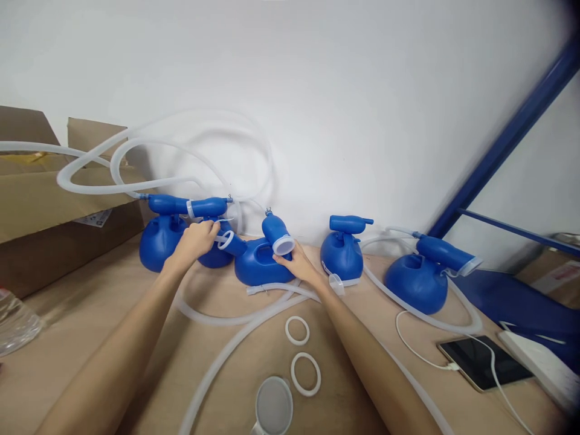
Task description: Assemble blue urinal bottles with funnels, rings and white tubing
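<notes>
In the middle of the table sits a blue plastic urinal bottle (256,269), its neck tilted up to the left. My right hand (299,264) grips its right end, the thumb in front and the other fingers mostly hidden. A blue funnel piece (274,228) with a white rim leans on this bottle, just above my right thumb. My left hand (198,240) is closed at the bottle's mouth, pinching a white ring cap (225,240) by its edge or strap. Behind it stands another blue bottle (215,258), partly covered.
More blue bottles stand at left (158,248) and right (342,257). Clear hoses (226,356) loop over the table and against the wall. Two white rings (297,331) and a round white lid (274,405) lie in front. A cardboard box (67,199) is left; a tablet (483,362) lies right.
</notes>
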